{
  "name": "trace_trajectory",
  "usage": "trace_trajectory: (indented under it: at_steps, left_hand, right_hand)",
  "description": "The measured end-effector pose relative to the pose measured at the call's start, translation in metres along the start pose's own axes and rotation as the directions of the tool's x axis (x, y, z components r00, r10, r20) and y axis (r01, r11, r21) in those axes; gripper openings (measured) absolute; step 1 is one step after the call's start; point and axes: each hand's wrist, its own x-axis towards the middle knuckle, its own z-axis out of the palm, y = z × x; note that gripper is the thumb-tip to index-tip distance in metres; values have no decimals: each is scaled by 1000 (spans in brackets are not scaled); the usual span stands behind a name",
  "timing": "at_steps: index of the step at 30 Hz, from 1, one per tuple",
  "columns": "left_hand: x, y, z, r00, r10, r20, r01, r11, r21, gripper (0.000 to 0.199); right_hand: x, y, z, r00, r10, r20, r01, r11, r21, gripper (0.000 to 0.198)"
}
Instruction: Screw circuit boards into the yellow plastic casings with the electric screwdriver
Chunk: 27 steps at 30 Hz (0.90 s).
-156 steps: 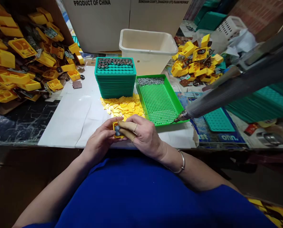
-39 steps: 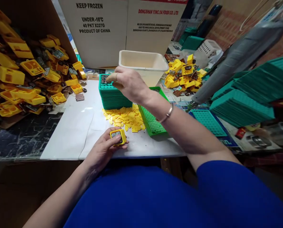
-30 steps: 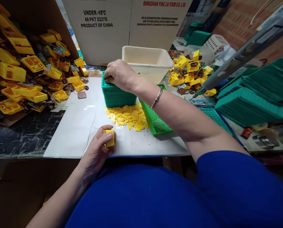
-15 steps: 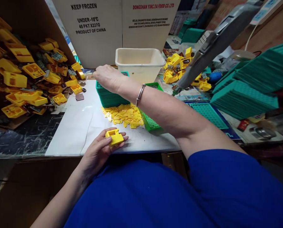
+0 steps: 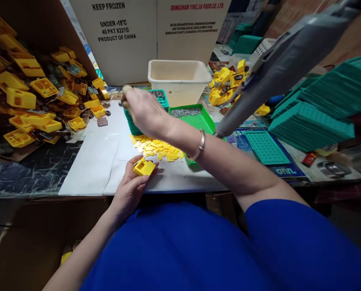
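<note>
My left hand (image 5: 131,182) is closed around a small yellow plastic housing (image 5: 144,167), its hollow side and a perforated face showing. My right hand (image 5: 142,107) reaches over the stack of teal trays (image 5: 134,125), whose top tray holds small dark metal parts. Its fingers are pinched at the left of the stack, with a small dark thing at their tips, too blurred to name. Between the hands lies a heap of flat yellow plastic pieces (image 5: 159,148). A green basket (image 5: 209,121) with many small silvery metal parts sits beyond my right forearm.
A grey electric screwdriver (image 5: 259,89) hangs at the right, its tip near the basket. Behind stands a cream tub (image 5: 180,83). Yellow housings (image 5: 19,99) fill the carton at left; more housings (image 5: 225,81) lie at back right. Teal trays (image 5: 313,125) are stacked at right.
My right hand has drawn slightly right and nearer, a small dark thing now showing at its fingertips. The yellow housing has turned in my left hand. The screwdriver appears nearer and lower.
</note>
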Motion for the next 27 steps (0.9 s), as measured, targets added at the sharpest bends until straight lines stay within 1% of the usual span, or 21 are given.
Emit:
trace_trajectory:
  at_steps: [2, 4, 6, 8, 10, 12, 14, 17, 18, 20, 22, 24, 27]
  left_hand:
    - [3, -4, 2, 997, 67, -25, -67, 998, 16, 57]
    - [5, -8, 5, 993, 110, -47, -109, 994, 32, 60]
    - [6, -12, 8, 990, 129, -57, -127, 991, 42, 61]
    - [6, -15, 11, 986, 152, -65, -149, 988, 46, 60]
    - [6, -16, 13, 984, 164, -75, -160, 986, 55, 57]
    - [6, -17, 15, 984, 158, -78, -153, 986, 68, 54]
    - [6, -17, 14, 987, 145, -73, -139, 987, 81, 53]
    - [7, -18, 12, 986, 153, -63, -148, 986, 76, 57]
    - [7, -18, 11, 986, 156, -58, -152, 986, 68, 59]
    - [7, -18, 10, 988, 149, -50, -146, 988, 58, 62]
    - [6, -17, 10, 989, 137, -50, -133, 989, 65, 65]
    - [5, -16, 10, 989, 136, -57, -132, 988, 79, 64]
    - [5, -14, 11, 986, 150, -66, -144, 985, 89, 59]
  right_hand:
    - [-38, -7, 10, 999, 10, 38, -16, 988, 151, 20]
    - [-72, -10, 25, 993, 72, 90, -95, 953, 287, 18]
    - [-96, -11, 41, 987, 129, 101, -156, 927, 342, 17]
    - [-108, -10, 53, 984, 156, 84, -176, 921, 349, 17]
    - [-114, -8, 59, 985, 162, 57, -171, 917, 360, 17]
    - [-116, -6, 62, 985, 172, 25, -167, 898, 407, 16]
    - [-119, -2, 63, 981, 191, -15, -160, 857, 490, 14]
    - [-123, 3, 64, 972, 226, -69, -136, 774, 619, 11]
    - [-125, 5, 63, 973, 219, -75, -120, 754, 645, 11]
    - [-127, 7, 61, 982, 175, -66, -89, 743, 663, 9]
    - [-128, 9, 58, 991, 130, -42, -71, 758, 649, 7]
    - [-128, 12, 54, 992, 126, -29, -77, 757, 648, 6]
    - [-128, 17, 47, 991, 133, 5, -101, 728, 678, 6]
